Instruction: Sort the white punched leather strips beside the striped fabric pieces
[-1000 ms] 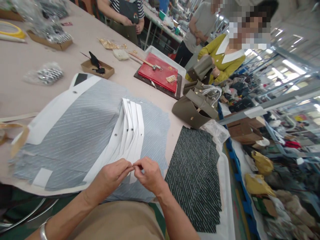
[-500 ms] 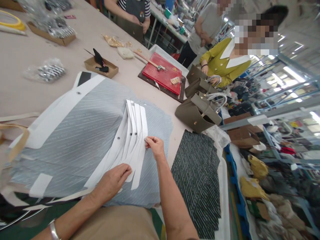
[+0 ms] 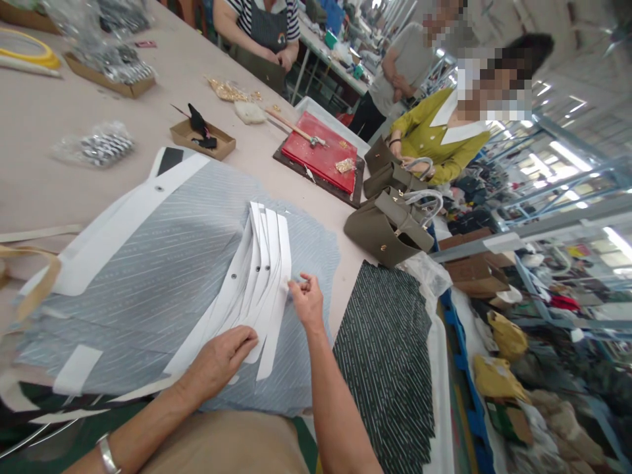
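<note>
A fanned stack of long white strips (image 3: 266, 289), some with a round dark metal snap, lies on pale blue-grey striped sheeting (image 3: 172, 250). At the stack's lower end is my left hand (image 3: 222, 355), its fingers closed on the strips; the fingertips are partly hidden. My right hand (image 3: 308, 303) is beside the right edge of the outermost strip, thumb and fingers apart, with nothing visible in it. Farther left lies another pile of wider white strips (image 3: 113, 224), also with a snap.
Dark striped sheeting (image 3: 385, 355) lies to the right. Beyond it stand olive handbags (image 3: 390, 227). A hammer (image 3: 309, 137) rests on a red slab (image 3: 323, 155). A small cardboard tray (image 3: 217, 141) is at the back. A co-worker in yellow (image 3: 444, 141) handles bags.
My right hand's fingers have parted and moved slightly off the outermost strip. My left hand stays on the stack. The whole view has shifted a little.
</note>
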A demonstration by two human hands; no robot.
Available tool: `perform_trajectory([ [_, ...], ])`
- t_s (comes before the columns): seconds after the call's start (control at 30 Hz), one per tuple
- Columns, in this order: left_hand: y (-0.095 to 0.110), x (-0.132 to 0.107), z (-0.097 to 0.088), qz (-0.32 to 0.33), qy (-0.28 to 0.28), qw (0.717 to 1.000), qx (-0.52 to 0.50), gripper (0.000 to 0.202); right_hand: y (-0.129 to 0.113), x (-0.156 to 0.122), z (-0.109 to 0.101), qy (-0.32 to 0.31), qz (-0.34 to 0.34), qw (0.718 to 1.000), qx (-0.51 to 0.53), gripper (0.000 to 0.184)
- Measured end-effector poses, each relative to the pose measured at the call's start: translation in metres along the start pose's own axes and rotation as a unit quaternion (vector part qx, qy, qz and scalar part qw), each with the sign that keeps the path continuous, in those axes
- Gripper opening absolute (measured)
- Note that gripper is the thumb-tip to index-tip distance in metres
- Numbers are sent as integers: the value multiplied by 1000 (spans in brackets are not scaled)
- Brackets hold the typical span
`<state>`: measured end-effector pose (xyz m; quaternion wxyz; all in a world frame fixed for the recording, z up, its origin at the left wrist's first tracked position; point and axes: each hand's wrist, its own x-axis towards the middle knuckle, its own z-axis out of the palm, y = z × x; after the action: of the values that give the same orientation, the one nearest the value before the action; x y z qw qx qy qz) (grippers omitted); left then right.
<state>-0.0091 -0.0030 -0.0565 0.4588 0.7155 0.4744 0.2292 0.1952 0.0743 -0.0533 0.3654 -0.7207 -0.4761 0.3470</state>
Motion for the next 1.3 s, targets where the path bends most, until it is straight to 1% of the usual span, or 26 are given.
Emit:
perform_trajectory([
  [0.1, 1, -1, 0, -5, 5, 1000, -1, 26, -5, -19, 8, -8, -75, 995, -73, 74],
  [0.17, 1, -2, 0, -10, 7, 1000, 1, 25, -7, -23, 12, -19, -88, 991, -99, 77],
  [0.3, 4, -2, 1, -18, 6, 1000, 9, 27, -4, -16, 13, -36, -69, 993, -84, 69],
  [0.37, 5, -2, 2, -21, 10, 1000, 17, 28, 0, -12, 7, -38, -58, 996, -48, 56],
  [0.43, 5, -2, 3, -21, 14, 999, 21, 29, 4, -11, -6, -25, -62, 998, 3, 42],
  [0.5, 4, -3, 3, -19, 15, 1000, 16, 31, 9, -13, -28, 11, -79, 996, 49, 36],
  [0.57, 3, -3, 2, -23, 19, 1000, 8, 32, 18, -18, -59, 53, -82, 992, 85, 35],
  [0.67, 4, -4, 2, -20, 46, 999, -2, 34, 42, -29, -118, 117, -40, 985, 120, 39],
  [0.73, 7, -6, 3, 2, 57, 998, -10, 36, 64, -40, -162, 170, -1, 978, 121, 44],
  [0.8, 15, -7, 4, 28, 53, 998, -14, 36, 87, -53, -204, 216, 38, 971, 100, 47],
  [0.87, 26, -10, 6, 48, 54, 997, -14, 36, 107, -67, -242, 250, 85, 964, 39, 49],
  [0.93, 39, -12, 8, 62, 61, 996, -11, 38, 121, -81, -270, 282, 141, 947, -64, 52],
  [0.97, 45, -13, 8, 68, 61, 996, -7, 38, 124, -87, -277, 299, 164, 933, -115, 54],
  [1.0, 52, -13, 8, 78, 62, 995, 1, 39, 125, -92, -281, 312, 176, 920, -157, 57],
  [1.03, 57, -14, 7, 90, 59, 994, 12, 39, 121, -96, -279, 316, 176, 914, -183, 60],
  [1.07, 62, -14, 7, 104, 62, 992, 27, 40, 113, -100, -271, 308, 162, 919, -185, 59],
  [1.1, 66, -13, 6, 122, 66, 989, 45, 41, 102, -104, -259, 286, 135, 934, -166, 56],
  [1.13, 68, -12, 5, 142, 72, 985, 67, 42, 87, -108, -242, 246, 98, 954, -137, 50],
  [1.17, 70, -12, 5, 165, 80, 979, 90, 43, 70, -112, -222, 192, 51, 976, -91, 43],
  [1.2, 70, -11, 4, 187, 89, 972, 114, 44, 51, -116, -201, 128, -5, 991, -50, 35],
  [1.23, 70, -10, 4, 206, 97, 964, 137, 46, 31, -120, -179, 57, -66, 996, -27, 28],
  [1.27, 70, -10, 3, 222, 104, 956, 158, 47, 13, -124, -158, -4, -128, 992, -21, 23],
  [1.3, 69, -10, 2, 234, 109, 950, 177, 47, -3, -127, -139, -47, -184, 981, -22, 22],
])
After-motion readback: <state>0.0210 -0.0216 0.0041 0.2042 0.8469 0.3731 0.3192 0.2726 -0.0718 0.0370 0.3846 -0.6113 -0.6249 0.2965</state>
